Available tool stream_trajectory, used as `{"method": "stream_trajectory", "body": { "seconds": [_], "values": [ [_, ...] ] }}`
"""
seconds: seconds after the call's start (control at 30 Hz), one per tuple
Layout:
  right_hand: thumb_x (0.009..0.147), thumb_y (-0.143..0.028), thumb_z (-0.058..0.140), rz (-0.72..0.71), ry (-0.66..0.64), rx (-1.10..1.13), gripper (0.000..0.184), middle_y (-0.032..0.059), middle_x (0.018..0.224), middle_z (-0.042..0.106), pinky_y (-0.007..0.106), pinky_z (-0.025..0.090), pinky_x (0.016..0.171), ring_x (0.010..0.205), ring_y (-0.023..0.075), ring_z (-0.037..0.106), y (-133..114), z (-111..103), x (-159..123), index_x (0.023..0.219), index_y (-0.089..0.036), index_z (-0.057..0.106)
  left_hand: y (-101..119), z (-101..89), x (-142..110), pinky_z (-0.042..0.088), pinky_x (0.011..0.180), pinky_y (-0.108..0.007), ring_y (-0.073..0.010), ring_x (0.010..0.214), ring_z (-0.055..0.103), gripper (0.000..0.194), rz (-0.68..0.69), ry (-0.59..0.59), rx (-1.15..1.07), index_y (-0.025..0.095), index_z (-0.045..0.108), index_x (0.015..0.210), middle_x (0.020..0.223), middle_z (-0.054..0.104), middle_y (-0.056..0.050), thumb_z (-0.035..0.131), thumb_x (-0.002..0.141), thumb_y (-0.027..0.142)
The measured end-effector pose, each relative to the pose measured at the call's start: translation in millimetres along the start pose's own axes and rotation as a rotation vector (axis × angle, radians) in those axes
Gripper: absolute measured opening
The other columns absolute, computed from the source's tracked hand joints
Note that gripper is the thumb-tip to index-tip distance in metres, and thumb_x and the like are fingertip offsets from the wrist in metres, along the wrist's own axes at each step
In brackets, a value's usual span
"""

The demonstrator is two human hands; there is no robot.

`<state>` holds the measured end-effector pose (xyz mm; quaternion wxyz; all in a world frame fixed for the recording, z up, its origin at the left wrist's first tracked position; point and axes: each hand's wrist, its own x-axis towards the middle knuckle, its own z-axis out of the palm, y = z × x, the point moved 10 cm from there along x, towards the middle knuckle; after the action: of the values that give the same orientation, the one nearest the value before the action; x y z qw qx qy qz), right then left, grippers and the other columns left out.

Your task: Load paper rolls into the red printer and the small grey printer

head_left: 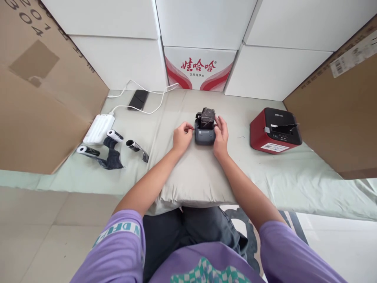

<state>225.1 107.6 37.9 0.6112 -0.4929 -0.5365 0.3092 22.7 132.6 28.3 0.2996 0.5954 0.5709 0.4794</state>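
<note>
A small dark grey portable printer (205,136) stands on the covered surface in front of me, its lid (208,116) raised. The lid has a dark, scuffed-looking face. At the printer's left side is my left hand (183,136), thumb and forefinger pinched together. Whatever lies between those fingertips is too small to name. My right hand (221,135) holds the printer's right side, with the thumb near its front corner and the fingers reaching up beside the lid. The inside of the printer is mostly hidden from this angle.
To the left lie a white power bank (99,129), a cable, a black phone (138,100), and several black-and-white rolls (114,136) with dark strips. A red and black printer (275,131) sits at right. White boxes (200,68) line the back; cardboard (50,90) flanks both sides.
</note>
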Motion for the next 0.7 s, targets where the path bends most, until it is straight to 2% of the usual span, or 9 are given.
{"method": "stream_trajectory", "body": {
  "seconds": [0.1,0.23,0.3,0.4,0.47,0.6,0.7],
  "values": [
    [0.099,-0.058,0.049,-0.009,-0.070,0.029,0.068,0.0121,0.167,0.050,0.054,0.025,0.135,0.162,0.0255,0.039,6.7,7.1,7.7,0.158,-0.026,0.041,-3.2,0.3,1.4,0.056,0.089,-0.030,-0.0176,0.087,0.074,0.020,-0.031,-0.003,-0.052,0.022,0.064,0.084,0.091,0.081,-0.002,0.054,0.083,0.005],
    [0.094,-0.066,0.051,0.031,-0.122,0.038,0.083,0.0115,0.174,0.041,0.051,0.017,0.138,0.166,0.0234,0.029,18.9,10.0,17.7,0.164,-0.025,0.032,-3.4,-0.4,3.0,0.056,0.090,-0.031,-0.0176,0.086,0.075,0.020,-0.015,0.003,-0.085,0.022,0.064,0.087,0.090,0.081,-0.003,0.054,0.083,0.005],
    [0.092,-0.068,0.051,0.070,-0.105,0.047,0.088,0.0139,0.172,0.043,0.050,0.019,0.137,0.165,0.0238,0.032,23.3,7.9,18.8,0.164,-0.022,0.032,-4.6,-0.6,3.6,0.056,0.090,-0.031,-0.0178,0.087,0.075,0.020,-0.015,0.002,-0.099,0.022,0.064,0.087,0.092,0.082,-0.003,0.055,0.083,0.005],
    [0.091,-0.070,0.053,0.117,-0.048,0.051,0.087,0.0181,0.159,0.058,0.050,0.031,0.132,0.151,0.0262,0.051,24.9,2.8,16.0,0.159,-0.017,0.039,-8.2,0.2,4.8,0.056,0.091,-0.031,-0.0180,0.089,0.076,0.019,-0.030,-0.005,-0.114,0.022,0.064,0.088,0.096,0.083,-0.004,0.055,0.084,0.006],
    [0.091,-0.072,0.053,0.117,-0.026,0.048,0.086,0.0180,0.153,0.063,0.049,0.036,0.130,0.144,0.0263,0.059,22.1,1.5,14.2,0.157,-0.017,0.042,-9.9,0.6,5.8,0.056,0.091,-0.031,-0.0180,0.090,0.077,0.019,-0.030,-0.004,-0.117,0.022,0.064,0.089,0.097,0.083,-0.004,0.055,0.084,0.006],
    [0.089,-0.074,0.054,0.098,-0.059,0.070,0.093,0.0185,0.161,0.056,0.048,0.035,0.131,0.151,0.0264,0.052,20.7,6.2,16.6,0.161,-0.018,0.038,-12.1,2.4,7.4,0.056,0.092,-0.031,-0.0181,0.091,0.077,0.019,-0.029,-0.012,-0.107,0.022,0.065,0.090,0.098,0.083,-0.004,0.055,0.085,0.006],
    [0.089,-0.073,0.055,0.099,-0.111,0.077,0.098,0.0167,0.170,0.045,0.049,0.025,0.135,0.161,0.0250,0.040,27.0,10.6,22.0,0.167,-0.019,0.030,-12.4,3.0,7.5,0.057,0.090,-0.031,-0.0182,0.092,0.077,0.020,-0.034,-0.017,-0.117,0.022,0.065,0.090,0.098,0.083,-0.004,0.055,0.085,0.007]
  ]
}}
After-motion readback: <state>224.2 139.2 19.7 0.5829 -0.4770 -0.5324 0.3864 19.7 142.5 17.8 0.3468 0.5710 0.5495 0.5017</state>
